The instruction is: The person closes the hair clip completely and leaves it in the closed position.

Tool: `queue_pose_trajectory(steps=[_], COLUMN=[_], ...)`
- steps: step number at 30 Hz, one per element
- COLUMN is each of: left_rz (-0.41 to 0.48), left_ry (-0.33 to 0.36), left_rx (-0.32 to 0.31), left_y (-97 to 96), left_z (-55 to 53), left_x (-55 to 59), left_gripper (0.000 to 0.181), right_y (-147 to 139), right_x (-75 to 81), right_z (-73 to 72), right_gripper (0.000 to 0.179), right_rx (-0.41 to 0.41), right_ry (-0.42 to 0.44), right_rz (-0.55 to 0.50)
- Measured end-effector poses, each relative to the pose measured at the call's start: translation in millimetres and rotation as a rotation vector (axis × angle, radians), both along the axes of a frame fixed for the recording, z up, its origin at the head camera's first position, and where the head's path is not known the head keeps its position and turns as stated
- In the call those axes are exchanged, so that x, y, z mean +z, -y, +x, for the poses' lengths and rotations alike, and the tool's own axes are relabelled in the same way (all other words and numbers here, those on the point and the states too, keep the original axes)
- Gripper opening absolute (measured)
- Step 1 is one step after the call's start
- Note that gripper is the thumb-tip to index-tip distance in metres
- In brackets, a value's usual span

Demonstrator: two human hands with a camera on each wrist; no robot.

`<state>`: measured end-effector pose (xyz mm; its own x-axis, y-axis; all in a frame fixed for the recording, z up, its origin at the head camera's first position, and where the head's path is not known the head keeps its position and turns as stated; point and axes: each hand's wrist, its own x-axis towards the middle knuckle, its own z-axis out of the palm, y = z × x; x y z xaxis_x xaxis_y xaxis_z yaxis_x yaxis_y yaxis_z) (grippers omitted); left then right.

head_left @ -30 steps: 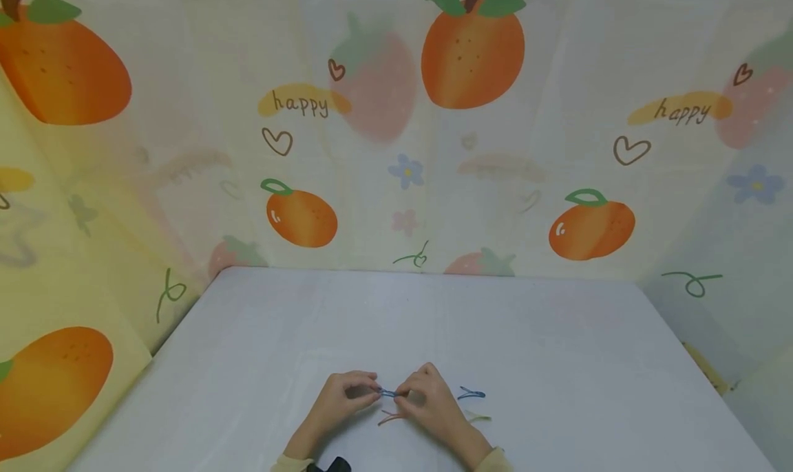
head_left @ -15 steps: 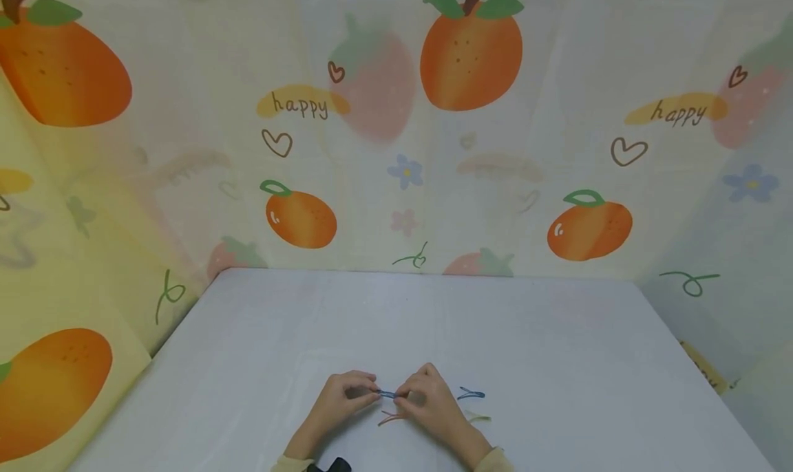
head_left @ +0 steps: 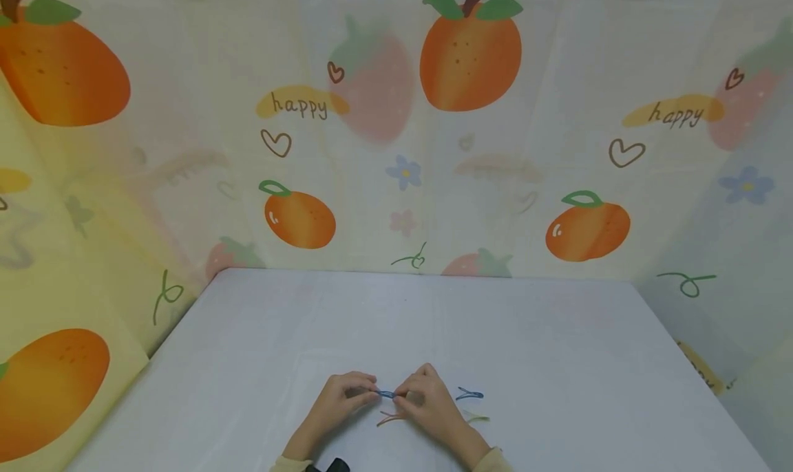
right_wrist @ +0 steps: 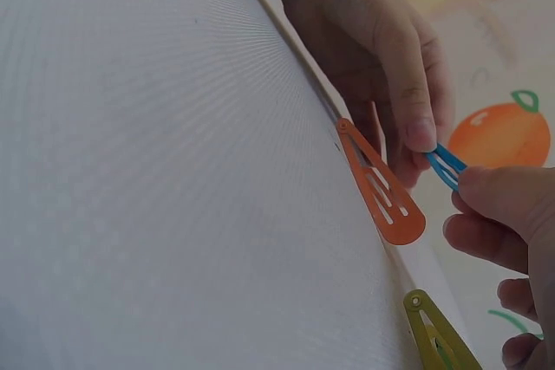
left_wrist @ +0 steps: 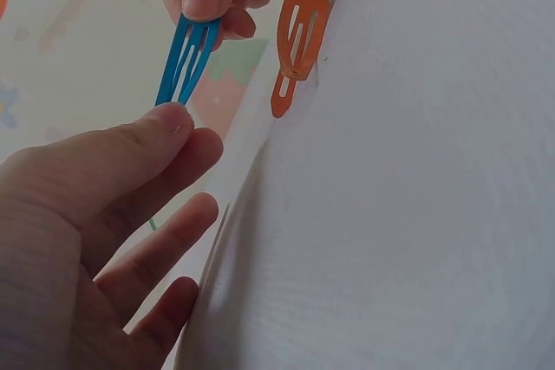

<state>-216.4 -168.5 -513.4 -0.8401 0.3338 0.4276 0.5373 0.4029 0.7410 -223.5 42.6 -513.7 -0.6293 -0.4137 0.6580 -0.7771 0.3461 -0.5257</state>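
A blue snap hair clip (left_wrist: 186,62) is stretched between my two hands, above the white table. My left hand (head_left: 337,404) pinches one end between thumb and index finger; in the left wrist view its other fingers (left_wrist: 156,257) spread loosely. At the opposite end, the thumb and index finger of my right hand (head_left: 430,404) grip the clip. Just below the hands, an orange snap clip (right_wrist: 390,201) lies on the table with its parts splayed apart. To the right of my right hand are a second blue clip (head_left: 469,393) and a yellow-green clip (right_wrist: 431,335).
The white tabletop (head_left: 421,320) stretches back to a fabric backdrop (head_left: 372,183) printed with oranges and strawberries. A similar yellowish cloth (head_left: 56,265) hangs along the left side. A small black object (head_left: 334,465) shows at the bottom edge, by the left sleeve.
Both hands stay almost still, keeping their pinch on the blue hair clip. The head view has shifted very slightly. The clips on the table have not moved.
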Motion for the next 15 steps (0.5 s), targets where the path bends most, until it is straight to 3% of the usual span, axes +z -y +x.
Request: queue_pose_trajectory(steps=[15], left_rz=[-0.013], left_ry=[-0.009], left_rx=[-0.041], left_y=[-0.4], left_z=[0.6], left_x=[0.4], left_gripper=[0.006], right_y=[-0.6], right_x=[-2.8], right_z=[-0.8], right_gripper=[0.007], right_rx=[0.013], right_ry=[-0.058], right_rz=[-0.008])
